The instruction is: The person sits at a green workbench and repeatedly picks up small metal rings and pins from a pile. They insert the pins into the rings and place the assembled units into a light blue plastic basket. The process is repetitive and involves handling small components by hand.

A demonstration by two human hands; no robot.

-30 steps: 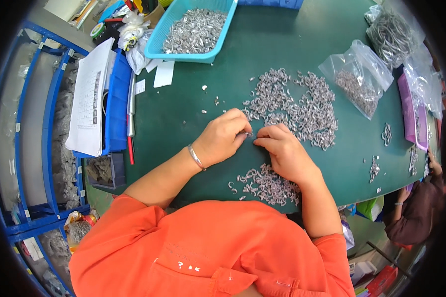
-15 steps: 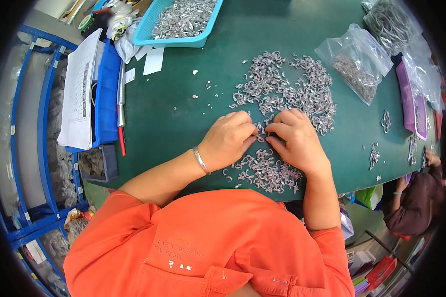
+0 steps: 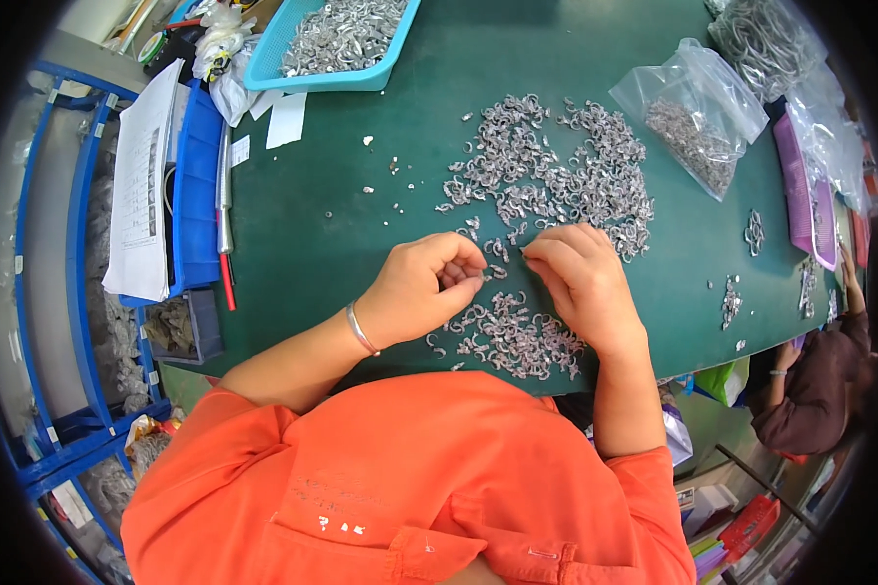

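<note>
Small silver C-shaped metal pieces lie on the green table in a large far pile (image 3: pixel 551 180) and a smaller near pile (image 3: pixel 517 336). Between the two piles are a few loose pieces (image 3: pixel 498 255). My left hand (image 3: pixel 427 283) is closed, its fingers curled and the thumb meeting the index finger; a tiny bit shows at the tips, too small to name. Opposite it, my right hand (image 3: pixel 580 283) pinches thumb and fingers together at the front edge of the far pile. Whatever its fingertips hold is hidden.
A light-blue basket (image 3: pixel 254 73) full of metal pieces stands far left, near a blue bin (image 3: pixel 197 195) with papers. Far right are a clear bag (image 3: pixel 693 146) of pieces and a purple basket (image 3: pixel 795 185). Another person (image 3: pixel 819 380) sits at the right edge.
My left hand has drawn back slightly toward me and left, its curled fingers turning into view. The gap between my hands has widened. The whole view has shifted a little.
</note>
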